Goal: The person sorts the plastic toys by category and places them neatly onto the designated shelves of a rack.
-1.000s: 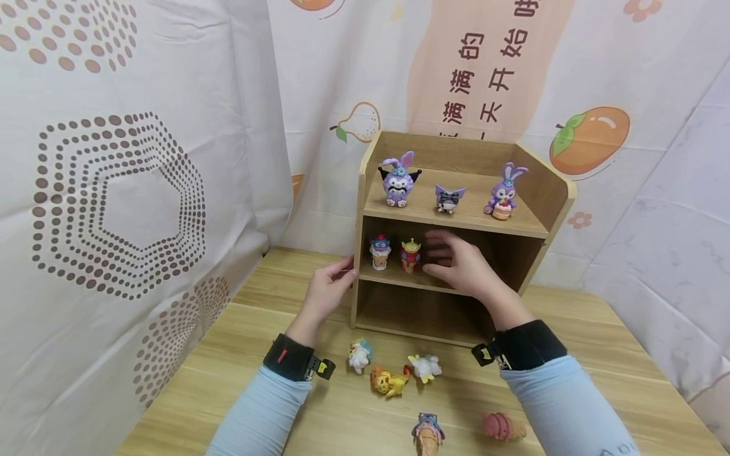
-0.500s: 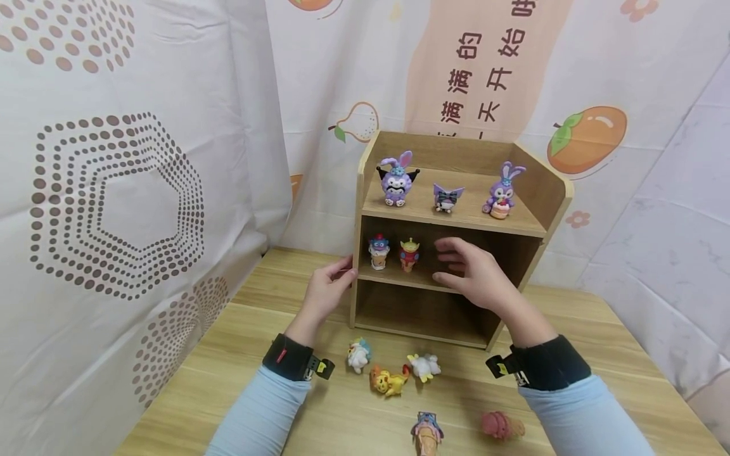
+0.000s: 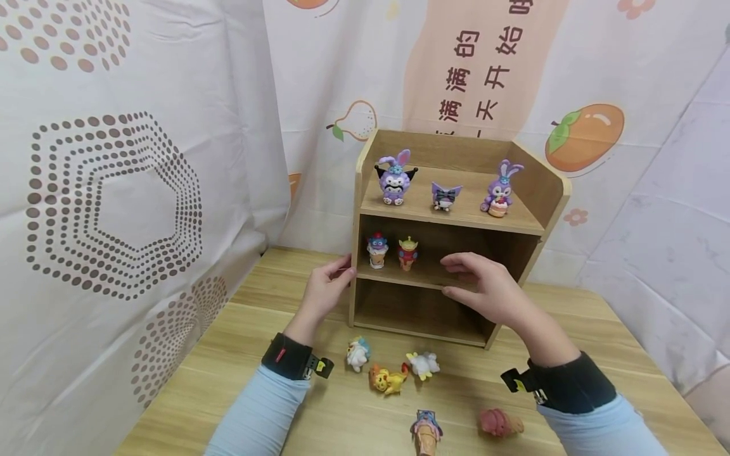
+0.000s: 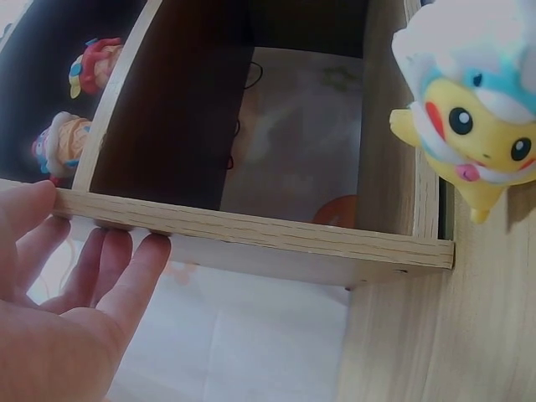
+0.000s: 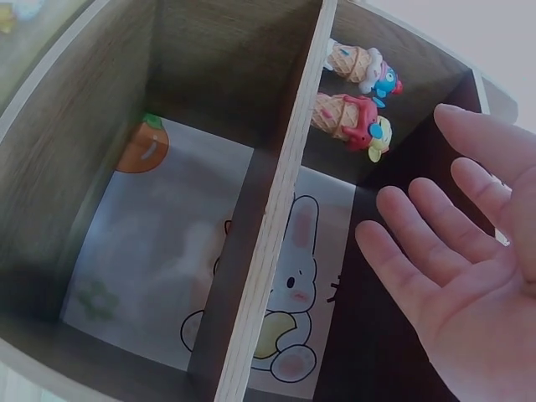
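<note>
Green-alien ice-cream-cone figurine [image 3: 407, 254] upright on middle level of wooden shelf unit [image 3: 456, 218]; long axis vertical, cone tip down, facing out. Blue-headed cone figurine [image 3: 377, 251] just beside it, toward left panel. Right hand [image 3: 489, 288] empty, fingers loosely spread, apart from figurine, partly blocking compartment's right part. Left hand [image 3: 322, 292]: fingertips rest against left panel edge, no figurine held. Three purple figurines [image 3: 393, 182] on top. Tabletop, in front: hooded Pikachu figurine [image 4: 477, 126], yellow-orange figurine [image 3: 388, 380], white figurine [image 3: 423, 365], blue-pink cone figurine [image 3: 426, 434], pink cone figurine [image 3: 499, 422] on its side.
</note>
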Demonstrator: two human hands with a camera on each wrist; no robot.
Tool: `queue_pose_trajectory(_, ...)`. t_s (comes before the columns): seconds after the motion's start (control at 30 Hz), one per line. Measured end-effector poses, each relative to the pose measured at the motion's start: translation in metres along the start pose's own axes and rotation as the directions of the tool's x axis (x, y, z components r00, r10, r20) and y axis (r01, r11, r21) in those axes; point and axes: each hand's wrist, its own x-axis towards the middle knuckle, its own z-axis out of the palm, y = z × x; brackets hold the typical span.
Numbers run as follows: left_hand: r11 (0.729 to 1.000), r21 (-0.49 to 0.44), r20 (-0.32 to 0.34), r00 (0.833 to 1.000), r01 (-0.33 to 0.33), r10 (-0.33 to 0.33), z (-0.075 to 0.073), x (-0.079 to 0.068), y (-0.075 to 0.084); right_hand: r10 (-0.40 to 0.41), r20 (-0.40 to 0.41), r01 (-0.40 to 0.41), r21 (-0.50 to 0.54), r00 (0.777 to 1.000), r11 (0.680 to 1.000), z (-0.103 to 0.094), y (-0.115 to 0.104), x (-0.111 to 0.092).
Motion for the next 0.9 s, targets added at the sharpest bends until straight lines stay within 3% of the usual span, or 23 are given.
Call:
queue_pose_trajectory(0.53, 1.0, -0.005, -0.006, 1.0, 0.007, -0.007, 0.001, 0.0, -0.001, -0.083, 0.015, 0.084, -0.079, 0.996, 0.993, -0.007, -0.001, -0.034)
queue_pose_trajectory(0.9, 1.0, -0.011, 0.003, 1.0, 0.016, -0.016, 0.0, 0.0, 0.0, -0.072, 0.03, 0.076, -0.138, 0.997, 0.988, -0.009, 0.001, -0.058)
